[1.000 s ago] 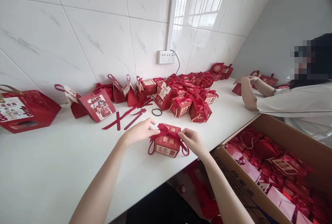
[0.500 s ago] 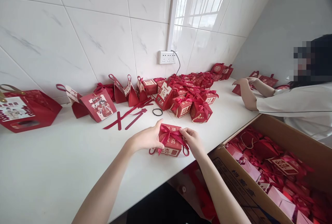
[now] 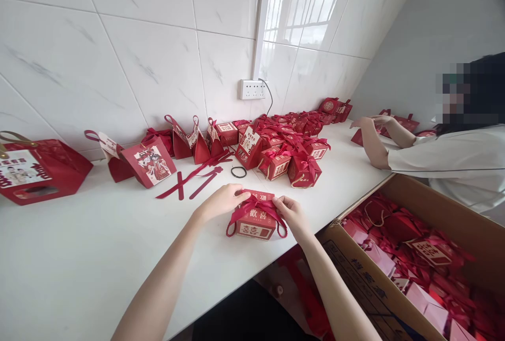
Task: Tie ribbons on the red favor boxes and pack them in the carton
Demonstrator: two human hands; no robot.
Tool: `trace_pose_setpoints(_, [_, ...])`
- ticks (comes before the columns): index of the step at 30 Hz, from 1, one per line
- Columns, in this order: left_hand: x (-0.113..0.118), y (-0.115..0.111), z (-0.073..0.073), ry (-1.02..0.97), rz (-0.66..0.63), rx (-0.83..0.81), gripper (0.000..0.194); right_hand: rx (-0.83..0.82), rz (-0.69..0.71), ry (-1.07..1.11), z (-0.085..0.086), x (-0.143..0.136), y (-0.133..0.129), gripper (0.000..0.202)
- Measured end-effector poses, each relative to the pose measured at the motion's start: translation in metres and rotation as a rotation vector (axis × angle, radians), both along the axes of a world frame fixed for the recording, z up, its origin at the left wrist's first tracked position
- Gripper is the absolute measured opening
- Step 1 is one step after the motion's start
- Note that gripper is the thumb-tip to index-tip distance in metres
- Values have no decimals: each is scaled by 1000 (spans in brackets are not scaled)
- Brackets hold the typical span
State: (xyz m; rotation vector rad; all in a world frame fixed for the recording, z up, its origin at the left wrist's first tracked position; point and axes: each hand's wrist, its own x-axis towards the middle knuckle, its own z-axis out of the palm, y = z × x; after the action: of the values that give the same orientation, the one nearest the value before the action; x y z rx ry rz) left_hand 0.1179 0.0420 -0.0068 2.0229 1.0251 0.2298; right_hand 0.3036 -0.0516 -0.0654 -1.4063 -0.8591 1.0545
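Note:
A small red gift box with gold lettering and a cream label sits near the table's front edge. Twisted cord handles stick out at its two sides. Across its top lies a crimson ribbon tied in a bow. My left hand pinches the bow's left loop between thumb and fingers, at the box's far left corner. On the other side my right hand grips the right part of the ribbon, fingertips closed. Behind the box are a black ring-shaped band and loose ribbon strips.
Finished red boxes crowd the table along the tiled wall, below a power socket. Red bags stand at left. An open carton full of red boxes is at lower right. Beyond it, a person handles a red box.
My left hand has moved up and back from the box's front left to the bow's left loop. The bow sits farther back, uncovering more gold lettering. My right hand stays on the ribbon.

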Motion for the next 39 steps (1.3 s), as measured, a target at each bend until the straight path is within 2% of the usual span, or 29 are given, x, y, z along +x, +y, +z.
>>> trace_pose_setpoints(3, [-4,1,3,-73,-58,-240,37,-3,0,9,-2,-1,-1,50])
trace_pose_setpoints(5, [-6,0,6,-89,-59,-322,37,1,-2,19,-3,-1,-2,50])
trace_pose_setpoints(9, [-5,-2,9,-55,-1,-236,44,3,-1,54,-7,-1,-2,48])
trace_pose_setpoints(14, [-6,-3,12,87,-78,-93,48,2,1,176,-9,-2,-2,45])
trace_pose_setpoints(22, [-6,5,-1,119,-142,-148,44,-6,36,355,-12,-3,-2,39])
trace_pose_setpoints(26, [-5,4,2,117,-162,-149,43,-22,43,398,-11,-4,-1,39])
trace_pose_setpoints(31, [-5,2,6,125,-160,-172,39,-11,46,379,-11,-5,-2,41])
trace_pose_setpoints(35, [-7,5,6,39,-126,-225,42,2,75,249,-14,-1,-7,43])
trace_pose_setpoints(37, [-10,7,7,44,-135,-181,46,-1,88,180,-14,2,-10,46])
trace_pose_setpoints(39, [-13,8,9,129,-152,-109,50,3,105,96,-12,7,-14,51])
